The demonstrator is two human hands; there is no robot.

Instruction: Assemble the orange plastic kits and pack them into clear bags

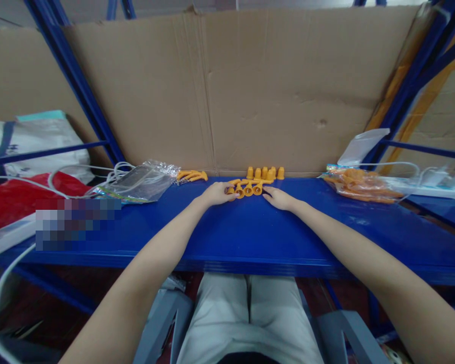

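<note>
A big cardboard wall stands at the far edge of the blue table (246, 235). Plain blue top stretches from the hands to the near edge. One shiny bag (144, 182) lies left, one orange-filled bag (358, 184) right. The left hand (219, 193) touches the row's left end; I can't tell if it grips. The right hand (280, 198) is loose, at the right end. Between them, four yellow cups (248, 190) lie pointing their round mouths near, long way near to far. About six more cups (258, 173) stand just behind.

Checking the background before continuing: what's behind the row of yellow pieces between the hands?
Several yellow caps stand behind the row, with cardboard beyond. The row covers part of the blue surface, so anything low there is hidden.
</note>
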